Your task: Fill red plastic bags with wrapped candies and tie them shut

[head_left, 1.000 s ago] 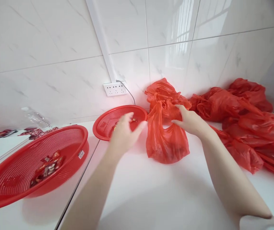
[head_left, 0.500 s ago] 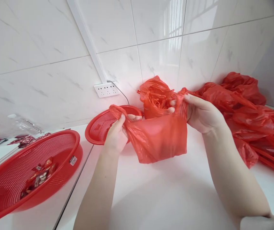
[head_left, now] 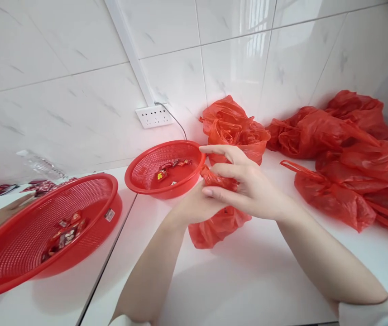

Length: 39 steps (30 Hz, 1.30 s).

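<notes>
A red plastic bag [head_left: 216, 231] is bunched up over the white table in front of me. My left hand [head_left: 197, 203] grips its gathered upper part, its fingers largely hidden behind the bag and my other hand. From the right, my right hand [head_left: 251, 185] crosses over it, with the bag's crumpled top between thumb and fingers and the index finger stretched forward. Just behind my hands stands a small red plastic basket [head_left: 136, 179] with several wrapped sweets [head_left: 168, 170] in it.
A larger red basket [head_left: 112, 194] holding wrapped sweets is at left, with another person's hand [head_left: 5, 215] behind it. Crumpled red bags [head_left: 234, 131] stand by the wall; more filled red bags [head_left: 343, 163] lie at right. A socket strip [head_left: 153, 116] with a cable is on the wall.
My hands have come together, gathering the bag's stretched-out top into a bunch. Another person's hand has appeared at the large basket on the left. The view has shifted slightly.
</notes>
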Available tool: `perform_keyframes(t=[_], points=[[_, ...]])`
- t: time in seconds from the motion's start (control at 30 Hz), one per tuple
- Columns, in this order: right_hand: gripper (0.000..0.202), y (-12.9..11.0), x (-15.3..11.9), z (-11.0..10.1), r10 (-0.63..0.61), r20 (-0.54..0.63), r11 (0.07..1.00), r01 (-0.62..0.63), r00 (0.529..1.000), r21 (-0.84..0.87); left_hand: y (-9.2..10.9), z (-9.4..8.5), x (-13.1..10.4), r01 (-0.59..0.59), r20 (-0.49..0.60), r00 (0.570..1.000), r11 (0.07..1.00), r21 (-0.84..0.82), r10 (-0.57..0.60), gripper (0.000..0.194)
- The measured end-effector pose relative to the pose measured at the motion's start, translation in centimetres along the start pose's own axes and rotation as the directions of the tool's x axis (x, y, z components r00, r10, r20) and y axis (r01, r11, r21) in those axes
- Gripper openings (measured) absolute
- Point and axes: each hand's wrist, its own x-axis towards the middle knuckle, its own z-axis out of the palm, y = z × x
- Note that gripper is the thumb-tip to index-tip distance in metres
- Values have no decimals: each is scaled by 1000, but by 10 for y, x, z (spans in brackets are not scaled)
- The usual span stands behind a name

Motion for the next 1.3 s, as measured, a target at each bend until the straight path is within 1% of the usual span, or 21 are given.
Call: perform_keyframes(t=[0.07, 0.13, 0.23, 0.33, 0.4, 0.47, 0.53, 0.63, 0.7, 0.8, 0.87, 0.97, 1.0, 1.03, 1.1, 1.13, 1.17, 1.2, 1.23, 1.27, 1.3], points=[[17, 1, 0, -2, 50, 25, 998, -51, 998, 31, 0, 1, 0, 13, 34, 999, 998, 61, -15, 9], [21, 9, 1, -6, 137, 30, 980, -140, 990, 144, 2, 1, 2, 15, 30, 999, 994, 109, -18, 22], [22, 21, 4, -14, 208, 27, 936, -207, 978, 284, 6, -1, 6, 17, -70, 997, 997, 75, -11, 35], [20, 27, 3, -24, 235, -33, 943, -219, 972, 249, 11, -6, 8, 22, -166, 986, 1000, -18, -24, 32], [19, 27, 2, -31, 263, -98, 956, -245, 960, 162, 16, -11, 8, 57, -111, 991, 991, -118, -70, 33], [18, 27, 1, -36, 276, -149, 960, -265, 950, 86, 20, -16, 6, 105, -7, 994, 966, -237, -110, 33], [15, 27, 1, -37, 280, -154, 960, -279, 947, 29, 23, -20, 3, 148, 65, 989, 936, -321, -134, 29], [12, 27, 2, -33, 283, -149, 957, -289, 948, -19, 24, -25, 0, 139, 100, 989, 913, -383, -108, 23], [11, 28, 3, -28, 285, -154, 958, -286, 946, 19, 23, -27, 0, 108, 105, 992, 905, -412, -71, 21], [14, 29, 4, -24, 278, -152, 954, -255, 948, 158, 21, -29, 4, 97, 115, 992, 908, -407, -54, 19], [16, 29, 4, -23, 270, -201, 950, -226, 942, 217, 19, -29, 7, 107, 136, 989, 921, -376, -59, 19], [17, 25, 3, -25, 243, -320, 961, -180, 916, 211, 15, -29, 15, 109, 175, 983, 929, -353, -49, 19], [16, 23, 2, -26, 228, -318, 965, -170, 920, 202, 13, -29, 17, 103, 177, 983, 926, -363, -39, 19], [14, 21, 1, -28, 215, -266, 967, -167, 940, 191, 12, -30, 20, 97, 171, 985, 918, -386, -32, 18], [11, 16, -2, -32, 199, -15, 970, -194, 980, 146, 10, -32, 24, 86, 143, 989, 897, -434, -26, 16], [10, 15, -4, -34, 200, 146, 971, -216, 969, 102, 10, -33, 24, 79, 133, 991, 899, -432, -23, 14], [11, 14, -5, -36, 209, 285, 971, -233, 935, 51, 11, -34, 24, 64, 128, 992, 917, -395, -14, 12], [13, 15, -5, -37, 223, 377, 970, -243, 899, 7, 12, -34, 23, 44, 137, 991, 949, -311, -1, 11], [15, 17, -5, -36, 236, 410, 968, -252, 881, -16, 13, -33, 20, 18, 161, 987, 984, -179, 11, 11], [17, 20, -4, -35, 246, 388, 965, -262, 888, -12, 14, -32, 16, -9, 202, 979, 1000, -5, 10, 11], [19, 24, -3, -33, 251, 328, 962, -273, 911, 20, 15, -30, 11, -45, 240, 971, 982, 182, 0, 11]])
